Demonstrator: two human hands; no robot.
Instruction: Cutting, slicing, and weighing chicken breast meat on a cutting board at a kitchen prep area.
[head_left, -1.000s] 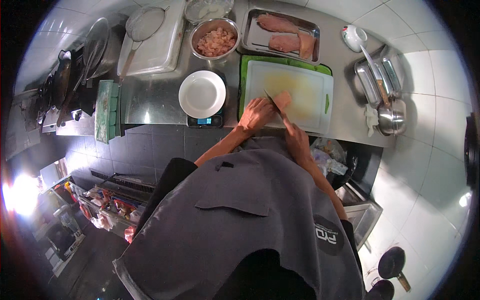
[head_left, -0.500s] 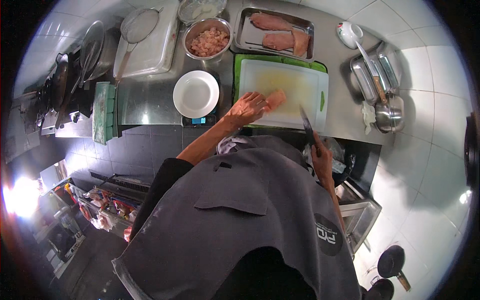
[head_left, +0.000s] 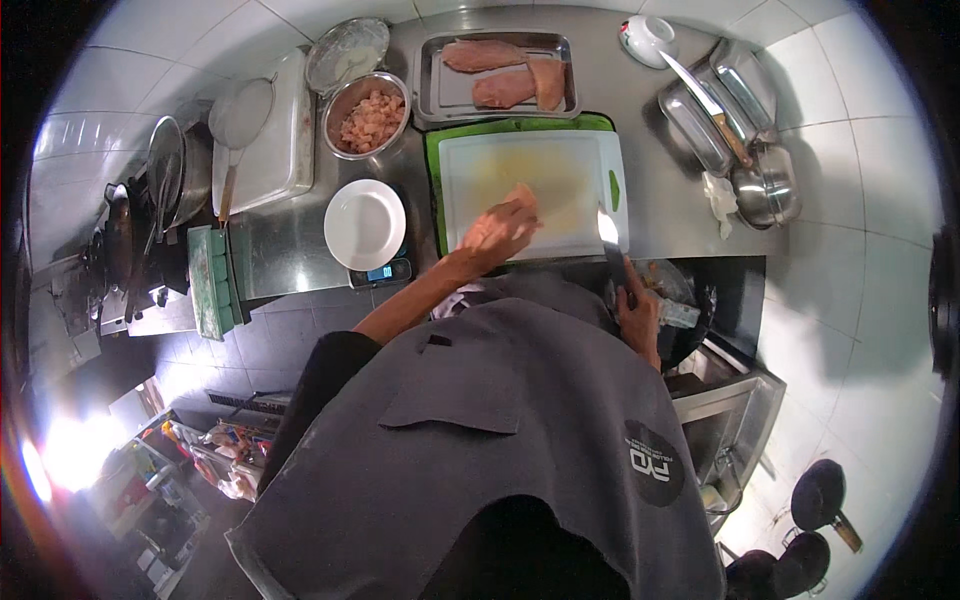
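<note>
My left hand (head_left: 498, 238) is over the white cutting board (head_left: 582, 160), fingers closed on a piece of raw pink meat (head_left: 521, 193). Most of that piece is hidden under my fingers. In my right hand (head_left: 637, 310), at the board's near right corner, is a kitchen knife (head_left: 612, 250) gripped by its handle. Its blade points away from me, and light glints off the tip above the board. A yellowish wet stain marks the board's middle. Beyond the board, a metal tray (head_left: 430, 85) carries raw meat slabs (head_left: 503, 90).
A steel bowl (head_left: 330, 118) of diced raw meat (head_left: 370, 122) stands left of the tray. A white plate (head_left: 364, 224) sits on a digital scale (head_left: 385, 272). A strainer (head_left: 241, 112) lies farther left. On the right, another knife (head_left: 708, 105) rests across metal containers (head_left: 690, 125).
The view has shifted. My left hand has moved farther over the meat, covering more of it. The knife has tilted, and its blade now catches the light.
</note>
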